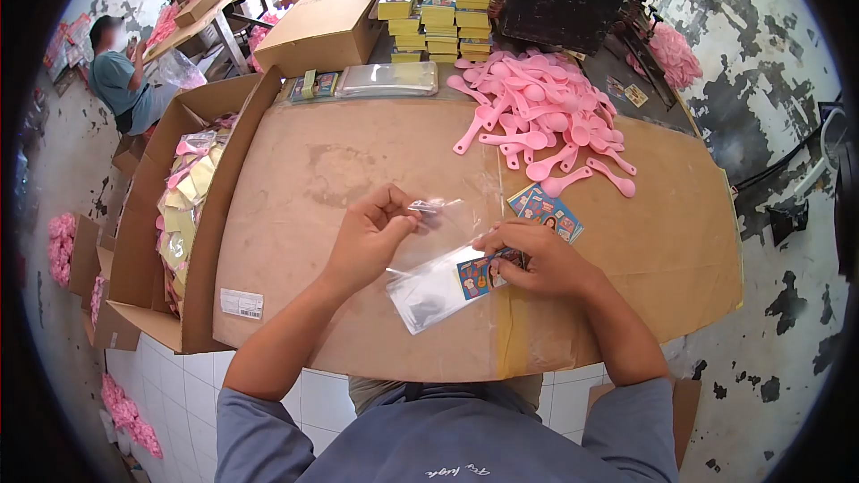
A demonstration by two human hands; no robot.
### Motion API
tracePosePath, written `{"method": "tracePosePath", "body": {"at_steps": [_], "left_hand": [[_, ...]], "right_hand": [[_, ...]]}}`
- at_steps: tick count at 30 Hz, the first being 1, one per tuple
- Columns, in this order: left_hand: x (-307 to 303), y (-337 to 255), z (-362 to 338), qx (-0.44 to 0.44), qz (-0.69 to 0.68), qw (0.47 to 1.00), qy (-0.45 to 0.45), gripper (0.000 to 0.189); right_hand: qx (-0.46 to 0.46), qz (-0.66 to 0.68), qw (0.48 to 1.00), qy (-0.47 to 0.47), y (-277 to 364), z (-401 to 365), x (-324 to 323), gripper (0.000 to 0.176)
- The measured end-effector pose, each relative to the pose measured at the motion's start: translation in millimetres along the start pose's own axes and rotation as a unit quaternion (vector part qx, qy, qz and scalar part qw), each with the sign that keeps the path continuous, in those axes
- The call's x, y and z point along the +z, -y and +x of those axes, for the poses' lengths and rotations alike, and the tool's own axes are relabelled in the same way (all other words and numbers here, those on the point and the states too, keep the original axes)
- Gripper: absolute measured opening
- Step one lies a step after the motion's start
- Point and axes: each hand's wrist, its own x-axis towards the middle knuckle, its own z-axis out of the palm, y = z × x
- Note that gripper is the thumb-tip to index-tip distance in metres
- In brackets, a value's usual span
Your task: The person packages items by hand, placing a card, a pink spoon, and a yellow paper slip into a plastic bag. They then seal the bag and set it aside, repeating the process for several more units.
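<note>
My left hand [371, 233] pinches the edge of a clear plastic bag [461, 215] above the cardboard-covered table. My right hand [546, 259] has its fingers closed on a small blue printed card [476, 278], partly hidden by the fingers. Under that card lie several flat clear bags [420, 304], near the table's front. Just beyond my right hand, more printed cards [548, 207] are fanned out. A heap of pink plastic spoons [546, 107] covers the back right of the table.
A long open carton [242, 206] of filled bags stands along the left. At the back are a stack of clear bags [389, 79], yellow-edged card stacks [438, 22] and a closed cardboard box [318, 29]. Another person [125, 80] sits at the far left.
</note>
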Motion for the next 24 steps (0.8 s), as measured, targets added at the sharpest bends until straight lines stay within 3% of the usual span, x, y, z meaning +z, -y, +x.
{"method": "tracePosePath", "body": {"at_steps": [4, 7, 10, 13, 16, 19, 24], "left_hand": [[3, -10, 0, -0.085, -0.027, 0.996, 0.016, 0.004], [0, 1, 4, -0.174, -0.017, 0.985, 0.001, 0.005], [3, 3, 5, -0.204, -0.11, 0.972, 0.032, 0.007], [4, 14, 4, -0.179, -0.094, 0.978, 0.048, 0.005], [12, 4, 2, -0.189, -0.092, 0.975, 0.067, 0.005], [17, 7, -1, -0.154, -0.002, 0.984, 0.092, 0.007], [22, 11, -5, -0.111, 0.065, 0.988, 0.089, 0.007]], "right_hand": [[-0.08, -0.001, 0.996, -0.04, -3, -2, -6, 0.014], [-0.09, 0.047, 0.992, -0.076, 3, -4, -7, 0.014], [-0.126, -0.013, 0.985, -0.119, 4, 2, -5, 0.013], [-0.097, -0.035, 0.988, -0.113, 8, 2, -9, 0.013], [-0.151, -0.061, 0.982, -0.1, 9, 1, -10, 0.014], [-0.148, -0.119, 0.973, -0.127, 15, -3, -13, 0.015], [-0.105, -0.092, 0.989, -0.046, -3, -1, -1, 0.019]]}}
